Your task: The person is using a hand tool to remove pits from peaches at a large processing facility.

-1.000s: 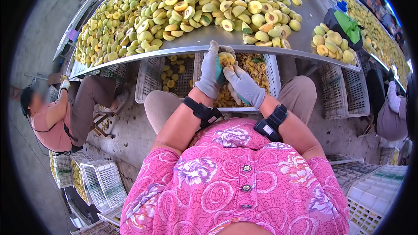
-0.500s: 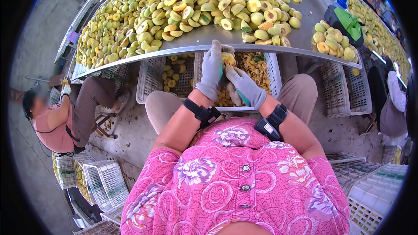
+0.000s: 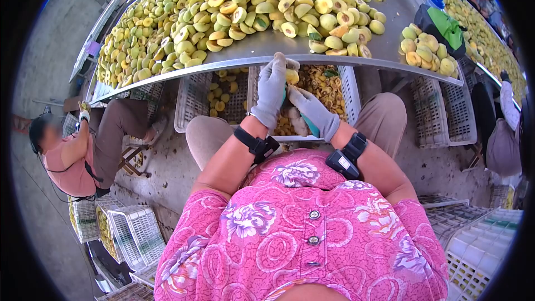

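My left hand (image 3: 271,92), in a grey glove, is closed around a yellow peach half (image 3: 291,76) just below the table's front edge. My right hand (image 3: 316,112), gloved in grey with a green palm, is closed close beside it, fingertips near the fruit. What the right fingers grip is hidden. Behind the hands, a pile of halved yellow-green peaches (image 3: 245,8) covers much of the metal table (image 3: 251,50). Beneath the hands, a white crate (image 3: 350,92) holds brownish-yellow pits and scraps.
Left of that crate, another crate (image 3: 186,100) holds several peach halves. A smaller peach heap (image 3: 426,53) lies at the table's right corner by a green-and-black bag (image 3: 446,30). A co-worker (image 3: 72,150) sits at left. Stacked crates (image 3: 136,234) stand behind on both sides.
Both hands stay nearly in place, still together at the peach half, with only slight finger shifts. The co-worker at left has moved a little.
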{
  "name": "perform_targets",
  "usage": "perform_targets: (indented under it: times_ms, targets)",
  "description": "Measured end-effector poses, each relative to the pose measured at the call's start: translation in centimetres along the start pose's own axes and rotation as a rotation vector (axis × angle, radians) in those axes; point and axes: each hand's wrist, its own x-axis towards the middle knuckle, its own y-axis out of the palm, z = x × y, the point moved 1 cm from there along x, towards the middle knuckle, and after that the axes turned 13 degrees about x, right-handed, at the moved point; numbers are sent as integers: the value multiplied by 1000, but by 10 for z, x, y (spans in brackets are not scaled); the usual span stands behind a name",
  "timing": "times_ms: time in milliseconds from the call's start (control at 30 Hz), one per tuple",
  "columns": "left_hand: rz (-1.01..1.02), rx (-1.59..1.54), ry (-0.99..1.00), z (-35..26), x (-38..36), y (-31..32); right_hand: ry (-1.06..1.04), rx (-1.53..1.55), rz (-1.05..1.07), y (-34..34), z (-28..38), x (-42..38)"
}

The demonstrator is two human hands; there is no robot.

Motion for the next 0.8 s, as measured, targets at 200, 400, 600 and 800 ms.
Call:
perform_targets:
  times_ms: [200, 400, 600, 800]
  targets:
    - [77, -262, -145, -6, -2, -1, 59, 20, 32, 4, 0, -4]
    - [191, -363, -155, -3, -4, -6, 201, 216, 104, 2, 3, -8]
    - [403, -213, -280, -5, -1, -15, 288, 236, 120, -8, 5, -10]
    - [376, 37, -330, -15, -1, -14, 361, 321, 247, -15, -1, -5]
